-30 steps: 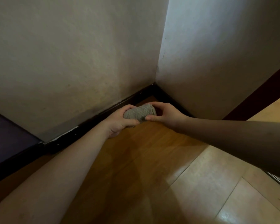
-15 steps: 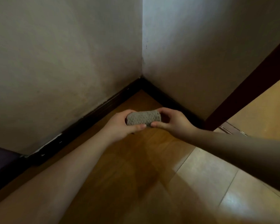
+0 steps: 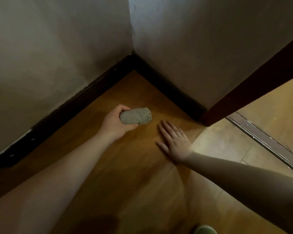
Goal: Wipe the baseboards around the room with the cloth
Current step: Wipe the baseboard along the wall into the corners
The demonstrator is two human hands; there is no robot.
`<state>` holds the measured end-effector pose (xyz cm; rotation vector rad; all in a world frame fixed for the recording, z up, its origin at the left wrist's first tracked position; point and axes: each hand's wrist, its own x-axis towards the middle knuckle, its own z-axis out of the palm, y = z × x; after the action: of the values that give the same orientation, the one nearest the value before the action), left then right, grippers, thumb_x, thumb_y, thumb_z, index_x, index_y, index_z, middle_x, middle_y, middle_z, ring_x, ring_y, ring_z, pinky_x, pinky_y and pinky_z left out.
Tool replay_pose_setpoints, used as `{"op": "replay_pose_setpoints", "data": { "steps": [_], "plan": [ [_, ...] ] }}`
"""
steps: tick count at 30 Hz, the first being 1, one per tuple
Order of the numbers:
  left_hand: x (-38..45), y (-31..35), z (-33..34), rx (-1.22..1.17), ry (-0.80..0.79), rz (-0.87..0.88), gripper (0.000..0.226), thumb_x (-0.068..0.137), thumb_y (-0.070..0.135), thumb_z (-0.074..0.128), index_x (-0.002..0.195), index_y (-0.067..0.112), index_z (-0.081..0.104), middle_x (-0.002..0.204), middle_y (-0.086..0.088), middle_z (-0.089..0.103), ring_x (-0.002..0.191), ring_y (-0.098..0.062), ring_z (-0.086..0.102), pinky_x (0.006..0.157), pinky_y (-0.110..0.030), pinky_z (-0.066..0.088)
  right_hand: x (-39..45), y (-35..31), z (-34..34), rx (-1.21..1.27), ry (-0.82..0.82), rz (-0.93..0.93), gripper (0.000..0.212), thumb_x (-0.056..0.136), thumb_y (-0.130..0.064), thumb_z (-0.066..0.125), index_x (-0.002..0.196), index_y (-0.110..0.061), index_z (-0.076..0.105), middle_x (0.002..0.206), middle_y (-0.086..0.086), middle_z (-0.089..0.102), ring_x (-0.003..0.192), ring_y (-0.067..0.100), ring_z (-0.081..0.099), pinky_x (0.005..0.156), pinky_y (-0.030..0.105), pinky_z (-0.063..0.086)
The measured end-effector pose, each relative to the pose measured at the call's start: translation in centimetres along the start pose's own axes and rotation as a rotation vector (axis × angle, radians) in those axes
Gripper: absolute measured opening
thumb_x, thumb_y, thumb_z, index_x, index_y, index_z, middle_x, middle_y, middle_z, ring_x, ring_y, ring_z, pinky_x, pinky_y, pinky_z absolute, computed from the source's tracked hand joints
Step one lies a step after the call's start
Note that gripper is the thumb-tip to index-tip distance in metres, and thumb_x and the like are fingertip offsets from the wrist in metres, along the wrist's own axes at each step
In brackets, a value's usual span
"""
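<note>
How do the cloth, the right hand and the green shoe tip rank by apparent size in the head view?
1. right hand, flat on the floor.
2. cloth, gripped by the left hand; nearly the same size, so this order is unsure.
3. green shoe tip, cut off by the frame edge.

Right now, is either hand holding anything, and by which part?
The left hand grips the folded cloth by its left end, fingers curled round it. The right hand holds nothing, spread flat over the floor.
</note>
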<state>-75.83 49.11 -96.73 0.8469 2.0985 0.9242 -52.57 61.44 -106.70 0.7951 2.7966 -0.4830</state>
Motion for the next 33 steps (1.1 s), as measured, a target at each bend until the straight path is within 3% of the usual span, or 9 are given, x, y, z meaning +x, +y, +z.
{"op": "replay_pose_setpoints", "data": {
  "steps": [7,12,15,19,24,29,33],
  "plan": [
    [0.7,-0.6,-2.0,0.052,-0.02,-0.115,0.047,0.07,0.027,0.088,0.101,0.028,0.053,0.101,0.014,0.058,0.089,-0.001,0.057,0.062,-0.021,0.043,0.3,0.5,0.6,0.033,0.022,-0.03,0.069,0.099,-0.067,0.014,0.156,-0.036,-0.01,0.166,-0.009,-0.008,0.151,0.011,-0.014,0.121,0.036,-0.007],
    [1.6,0.9,-3.6,0.116,-0.095,-0.156,0.047,0.07,0.036,0.088,0.102,0.031,0.053,0.103,0.012,0.059,0.092,-0.005,0.06,0.068,-0.027,0.051,0.4,0.5,-0.2,0.024,-0.047,-0.045,0.068,0.101,-0.064,0.015,0.157,-0.033,-0.007,0.166,-0.005,-0.003,0.15,0.012,-0.017,0.119,0.035,-0.015],
    [2.2,1.8,-4.2,0.137,-0.118,-0.163,0.057,0.071,0.035,0.087,0.115,0.034,0.052,0.11,0.016,0.057,0.099,-0.004,0.057,0.071,-0.023,0.05,0.4,0.2,-0.6,-0.003,-0.101,-0.015,0.069,0.101,-0.061,0.021,0.159,-0.028,0.003,0.165,-0.002,0.005,0.151,0.015,-0.011,0.12,0.036,-0.014],
    [2.9,2.0,-4.1,0.137,-0.143,-0.143,0.077,0.075,0.036,0.084,0.142,0.027,0.046,0.124,0.009,0.055,0.111,-0.011,0.056,0.089,-0.031,0.053,0.6,0.3,-0.7,-0.026,-0.142,-0.019,0.07,0.1,-0.061,0.022,0.159,-0.025,0.007,0.165,0.0,0.006,0.152,0.019,-0.001,0.121,0.038,-0.011],
    [4.1,0.3,-3.2,0.1,-0.117,-0.137,0.067,0.077,0.038,0.082,0.135,0.02,0.053,0.111,0.009,0.06,0.097,-0.001,0.057,0.072,-0.017,0.044,0.5,0.3,-0.3,-0.047,-0.086,-0.034,0.07,0.1,-0.058,0.025,0.159,-0.024,0.009,0.164,0.001,0.007,0.152,0.02,0.0,0.121,0.04,-0.005],
    [5.3,-0.8,-2.7,0.149,-0.091,-0.149,0.064,0.08,0.036,0.08,0.135,0.017,0.053,0.111,0.004,0.058,0.101,-0.013,0.057,0.07,-0.02,0.043,0.3,0.3,-0.6,-0.056,-0.088,-0.047,0.069,0.101,-0.058,0.02,0.159,-0.025,0.001,0.166,0.0,-0.001,0.152,0.02,-0.006,0.122,0.041,-0.007],
    [5.6,-1.1,-2.7,0.113,-0.076,-0.161,0.057,0.08,0.033,0.081,0.129,0.019,0.055,0.101,0.014,0.056,0.089,-0.001,0.054,0.067,-0.018,0.042,0.3,0.0,-0.9,-0.062,-0.108,-0.036,0.069,0.101,-0.059,0.017,0.159,-0.025,0.0,0.165,0.0,-0.003,0.152,0.019,-0.009,0.122,0.041,-0.008]
  ]
}}
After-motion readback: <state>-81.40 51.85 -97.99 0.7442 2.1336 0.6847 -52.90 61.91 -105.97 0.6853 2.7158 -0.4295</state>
